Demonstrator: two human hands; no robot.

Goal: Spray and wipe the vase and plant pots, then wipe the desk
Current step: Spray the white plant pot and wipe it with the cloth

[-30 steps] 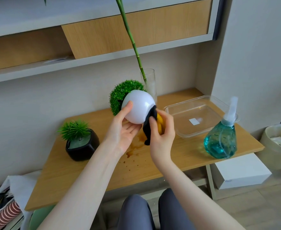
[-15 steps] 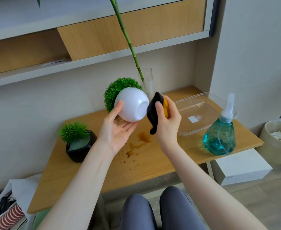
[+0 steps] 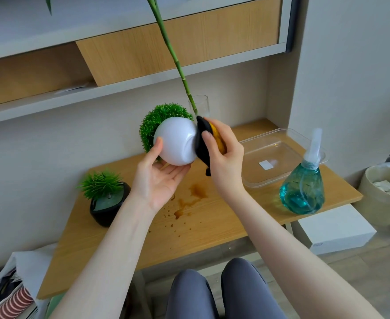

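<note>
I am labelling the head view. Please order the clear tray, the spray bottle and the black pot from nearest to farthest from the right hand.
1. Clear tray, just right of the right hand.
2. Spray bottle, farther right, at the desk's front.
3. Black pot, far left.

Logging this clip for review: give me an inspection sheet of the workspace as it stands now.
Surface: wooden desk, brown spill at centre.
Job's things: white pot tipped sideways off the desk; black pot, glass vase, spray bottle standing on it.
Clutter: clear tray.
Hands: left hand holds the white pot; right hand presses cloth to its base.
Cables: nothing seen.
Surroundings: waste bin, white box.
</note>
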